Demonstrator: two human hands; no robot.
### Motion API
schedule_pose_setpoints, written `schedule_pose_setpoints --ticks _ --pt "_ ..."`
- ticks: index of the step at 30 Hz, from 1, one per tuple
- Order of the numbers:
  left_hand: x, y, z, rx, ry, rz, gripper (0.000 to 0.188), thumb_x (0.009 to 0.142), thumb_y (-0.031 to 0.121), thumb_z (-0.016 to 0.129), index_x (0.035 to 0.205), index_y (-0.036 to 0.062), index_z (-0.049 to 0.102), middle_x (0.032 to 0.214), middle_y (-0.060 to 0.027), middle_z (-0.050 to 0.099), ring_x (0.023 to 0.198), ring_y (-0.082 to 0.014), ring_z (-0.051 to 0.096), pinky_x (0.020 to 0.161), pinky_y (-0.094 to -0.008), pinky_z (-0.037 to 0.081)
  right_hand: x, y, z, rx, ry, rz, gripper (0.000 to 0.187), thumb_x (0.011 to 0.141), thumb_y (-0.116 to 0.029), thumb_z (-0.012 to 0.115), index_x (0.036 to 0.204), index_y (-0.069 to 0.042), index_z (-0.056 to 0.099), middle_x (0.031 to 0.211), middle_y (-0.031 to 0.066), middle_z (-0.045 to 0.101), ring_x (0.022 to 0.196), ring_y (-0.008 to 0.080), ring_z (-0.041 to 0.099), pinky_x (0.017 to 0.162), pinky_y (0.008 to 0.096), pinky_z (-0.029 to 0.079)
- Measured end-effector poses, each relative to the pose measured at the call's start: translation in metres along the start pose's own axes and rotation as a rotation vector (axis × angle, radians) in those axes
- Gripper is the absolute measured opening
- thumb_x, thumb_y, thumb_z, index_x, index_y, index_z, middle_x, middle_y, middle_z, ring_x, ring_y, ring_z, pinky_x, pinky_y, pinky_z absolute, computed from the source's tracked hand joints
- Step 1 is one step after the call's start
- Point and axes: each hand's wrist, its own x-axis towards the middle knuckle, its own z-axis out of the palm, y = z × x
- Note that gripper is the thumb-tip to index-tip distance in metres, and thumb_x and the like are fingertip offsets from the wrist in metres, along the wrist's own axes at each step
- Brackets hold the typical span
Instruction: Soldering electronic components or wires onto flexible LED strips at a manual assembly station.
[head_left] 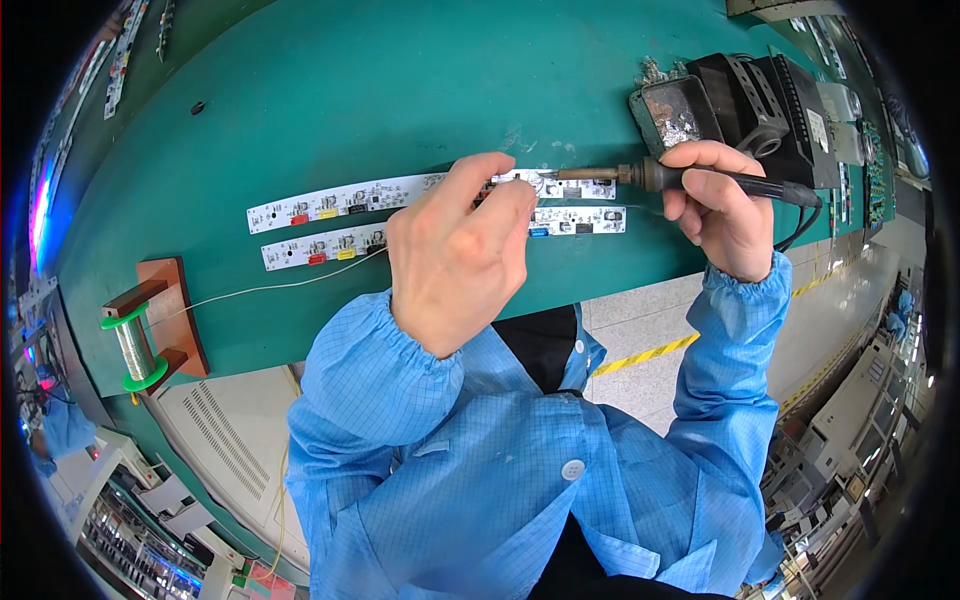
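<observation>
Two long white circuit board strips lie side by side on the green bench mat: a far strip (275,215) and a near strip (290,252), each carrying red, yellow and black parts. My right hand (722,215) grips a soldering iron (655,176) by its dark handle, the tip pointing left at the far strip. Closed in a pinch, my left hand (455,255) holds thin solder wire (290,288) close to that tip and covers the middle of both strips. The wire trails left to a green-flanged spool (135,350). My fingers partly hide the contact spot.
A brown stand (185,320) supports the spool at the bench's left. Beyond my right hand are a metal tray (680,112) with silvery residue and a black box-shaped unit (795,120). A small dark bit (198,108) lies far left; more strips (122,60) are at upper left.
</observation>
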Motion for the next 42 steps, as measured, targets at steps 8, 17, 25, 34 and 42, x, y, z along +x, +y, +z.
schedule_pose_setpoints --ticks 8,17,25,34,42 --pt "0.002 0.001 0.001 -0.048 0.017 0.021 0.009 0.069 -0.001 0.068 0.076 0.0041 0.065 0.091 -0.0103 0.064 0.064 -0.0227 0.063 0.054 -0.0312 0.05 0.0 0.0 -0.001 0.034 0.015 -0.013 0.025 0.08 -0.008 0.052 0.098 0.003 0.065 0.065 0.011 0.061 0.045 0.0087 0.047 0.042 0.0204 0.037" --pt "0.003 0.001 0.002 -0.053 0.009 0.03 0.009 0.069 -0.004 0.069 0.076 0.0016 0.065 0.088 -0.0111 0.065 0.064 -0.0207 0.063 0.054 -0.0285 0.049 0.0 0.001 0.0 0.037 0.022 -0.015 0.025 0.08 -0.008 0.052 0.097 0.003 0.066 0.064 0.0104 0.061 0.046 0.0087 0.047 0.041 0.0204 0.036" --pt "-0.001 0.009 -0.007 -0.043 0.013 0.033 0.007 0.07 0.001 0.067 0.076 0.0025 0.063 0.093 -0.012 0.061 0.064 -0.0259 0.063 0.054 -0.0343 0.051 -0.003 0.002 0.002 0.043 0.046 -0.031 0.025 0.079 -0.009 0.053 0.098 0.002 0.065 0.064 0.0097 0.06 0.047 0.0085 0.047 0.042 0.0199 0.035" --pt "-0.038 0.014 -0.037 -0.144 -0.046 0.067 0.017 0.064 -0.009 0.07 0.078 -0.0003 0.063 0.08 -0.009 0.061 0.06 -0.0181 0.06 0.049 -0.0255 0.046 -0.046 0.078 0.022 -0.373 0.76 -0.981 0.033 0.088 -0.02 0.05 0.11 0.004 0.057 0.089 0.0178 0.062 0.074 0.0187 0.054 0.064 0.0271 0.042" --pt "-0.048 0.001 -0.046 -0.153 0.081 0.067 0.021 0.06 -0.006 0.071 0.079 0.0008 0.063 0.082 -0.0093 0.062 0.057 -0.0198 0.059 0.048 -0.0273 0.046 -0.051 0.084 0.036 -0.482 0.67 -0.741 0.038 0.09 -0.013 0.053 0.122 0.006 0.049 0.103 0.0184 0.063 0.097 0.0213 0.058 0.085 0.0311 0.044"
